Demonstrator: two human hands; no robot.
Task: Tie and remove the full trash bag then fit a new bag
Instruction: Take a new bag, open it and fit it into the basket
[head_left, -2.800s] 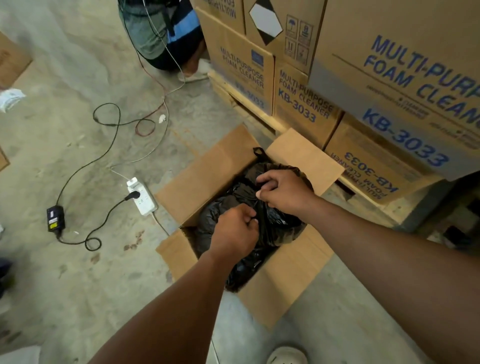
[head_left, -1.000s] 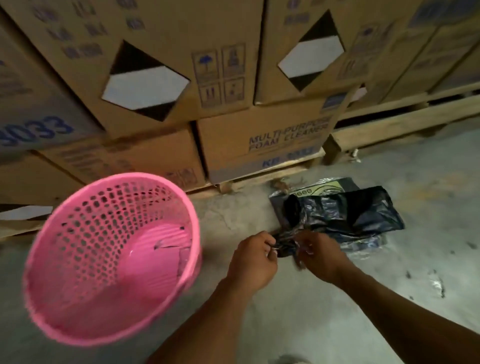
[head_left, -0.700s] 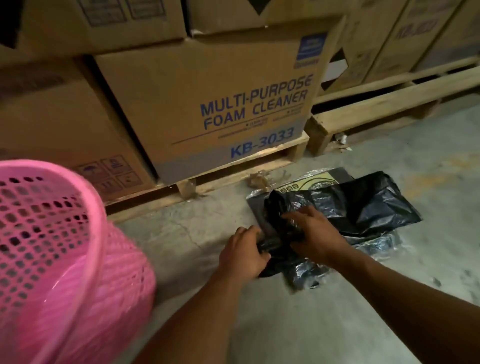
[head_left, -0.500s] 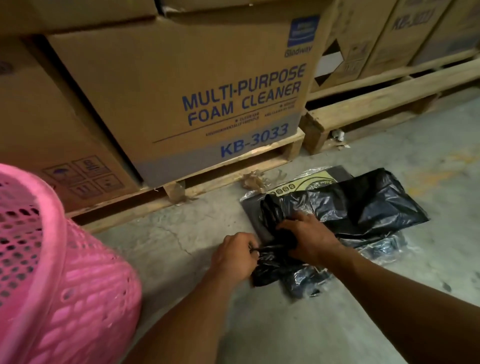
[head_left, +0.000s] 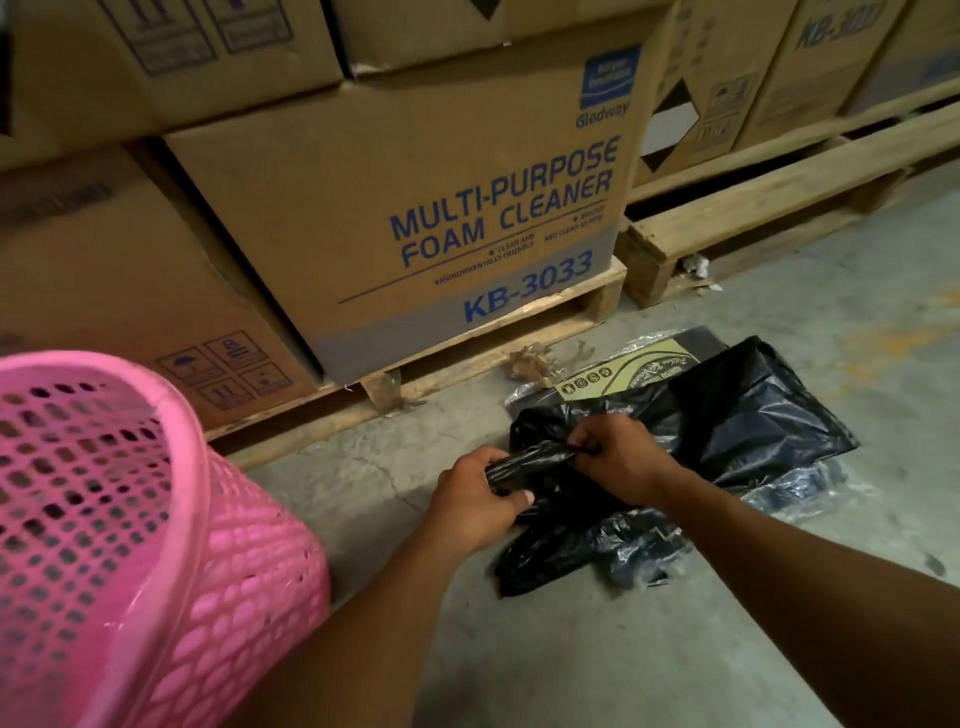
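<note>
head view: a black bag (head_left: 737, 415) lies on the concrete floor (head_left: 649, 649) on top of a flat packet (head_left: 623, 371) with a yellow label, just in front of a wooden pallet (head_left: 467, 358). the left hand (head_left: 475, 501) is closed around a bunched end of the bag; the right hand (head_left: 621, 457) pinches the same bunched fold, fingers curled shut. a pink basket (head_left: 130, 545) stands at lower left, tilted toward the camera. a cardboard box (head_left: 415, 208) marked "multi-purpose foam cleaner" sits on the pallet.
</note>
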